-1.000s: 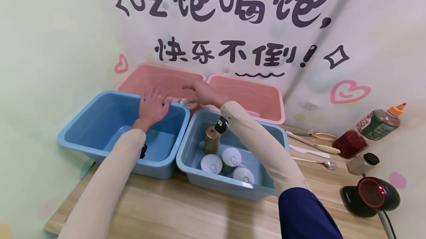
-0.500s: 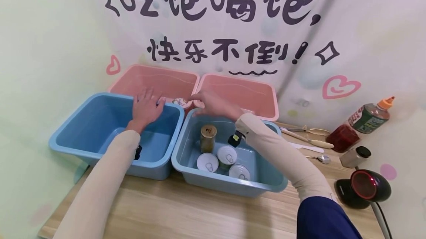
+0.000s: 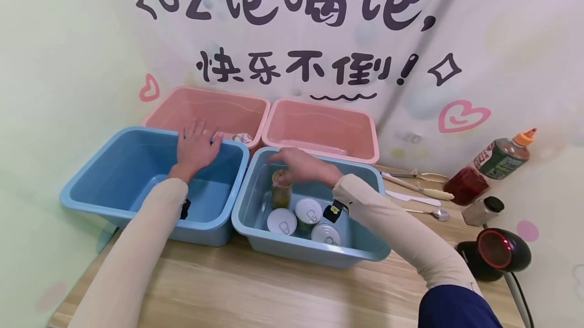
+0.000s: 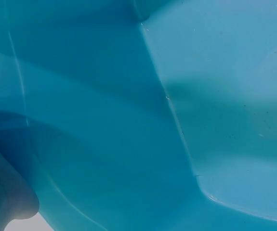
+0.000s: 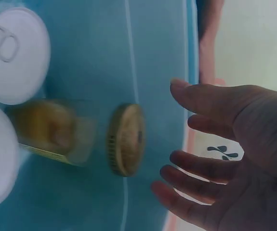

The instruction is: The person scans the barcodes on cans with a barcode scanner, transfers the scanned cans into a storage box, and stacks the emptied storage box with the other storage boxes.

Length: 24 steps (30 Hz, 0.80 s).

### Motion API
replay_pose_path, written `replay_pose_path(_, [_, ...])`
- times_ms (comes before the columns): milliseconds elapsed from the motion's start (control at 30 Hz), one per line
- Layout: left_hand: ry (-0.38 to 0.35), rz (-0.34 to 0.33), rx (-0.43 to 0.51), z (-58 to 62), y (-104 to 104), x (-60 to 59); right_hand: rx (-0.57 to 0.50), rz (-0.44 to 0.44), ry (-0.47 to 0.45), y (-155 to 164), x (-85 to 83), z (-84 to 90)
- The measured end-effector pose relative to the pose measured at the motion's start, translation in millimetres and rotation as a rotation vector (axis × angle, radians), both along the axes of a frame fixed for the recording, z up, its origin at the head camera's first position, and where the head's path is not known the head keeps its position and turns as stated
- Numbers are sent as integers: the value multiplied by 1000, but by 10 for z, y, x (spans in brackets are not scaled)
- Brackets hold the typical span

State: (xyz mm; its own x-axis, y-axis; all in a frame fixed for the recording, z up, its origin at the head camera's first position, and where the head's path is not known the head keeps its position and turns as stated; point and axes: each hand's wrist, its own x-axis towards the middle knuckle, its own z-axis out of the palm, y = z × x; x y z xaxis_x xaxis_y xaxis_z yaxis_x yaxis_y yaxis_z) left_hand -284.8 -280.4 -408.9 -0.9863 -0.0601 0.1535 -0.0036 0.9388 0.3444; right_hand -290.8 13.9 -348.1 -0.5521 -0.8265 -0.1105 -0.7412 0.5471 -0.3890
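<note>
My left hand (image 3: 196, 148) rests with spread fingers on the back rim of the left blue bin (image 3: 105, 210). My right hand (image 3: 305, 166) hovers over the right blue bin (image 3: 292, 253), fingers apart and holding nothing. Just beneath its fingertips stands a clear jar (image 3: 281, 198) with a gold lid; in the right wrist view a gap shows between the lid (image 5: 131, 139) and the fingers. Beside the jar are three cans with white pull-tab tops: one at the left (image 3: 281, 222), one in the middle (image 3: 308, 211), one in front (image 3: 326, 235).
Behind stand a left pink bin (image 3: 214, 105), with a printed round-topped item (image 3: 242, 138) inside, and a right pink bin (image 3: 319, 120). At right lie tongs (image 3: 422, 176), a white knife (image 3: 412, 197) and a spoon (image 3: 440, 214), near a sauce bottle (image 3: 499, 158) and a black device (image 3: 495, 249).
My right hand has come back from over the left pink bin to above the gold-lidded jar in the right blue bin. The left hand stays on its rim.
</note>
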Motion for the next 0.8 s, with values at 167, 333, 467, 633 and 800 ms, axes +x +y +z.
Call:
replay_pose_path(167, [2,1,9,3,-10,2,23,-23,10,22,36,-153])
replay_pose_path(333, [-1,2,13,15,-4,10,42,-48,-13,18,59,-285])
replay_pose_path(467, [5,1,11,19,2,4,55,-74,-14,8,76,-340])
replay_pose_path(633, [6,3,4,18,-2,-4,55,-82,2,-9,85,-385])
replay_pose_path(800, [-8,3,0,8,-12,-12,55,-69,33,-11,78,-420])
